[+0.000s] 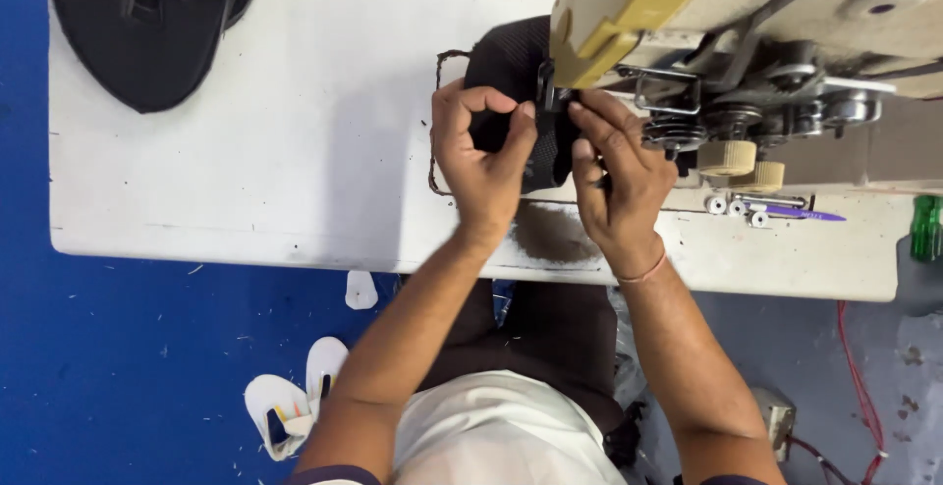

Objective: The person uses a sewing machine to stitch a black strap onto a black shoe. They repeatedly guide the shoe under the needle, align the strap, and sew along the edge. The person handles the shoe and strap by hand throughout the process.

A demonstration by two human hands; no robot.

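Both forearms are reaching in, left fingers (511, 127) and right fingers (589, 117) pinching the black mesh shoe upper (506, 63) steady beneath the sewing machine (688, 14) on the white surface (246, 171).

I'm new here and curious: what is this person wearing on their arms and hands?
Both forearms are bare, with no gloves on the left hand or right hand. A thin reddish band circles the right wrist. Dark sleeve edges show at the upper arms.

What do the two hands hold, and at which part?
Both hold the black mesh fabric piece under the sewing machine: left hand pinches its near edge, right hand beside it.
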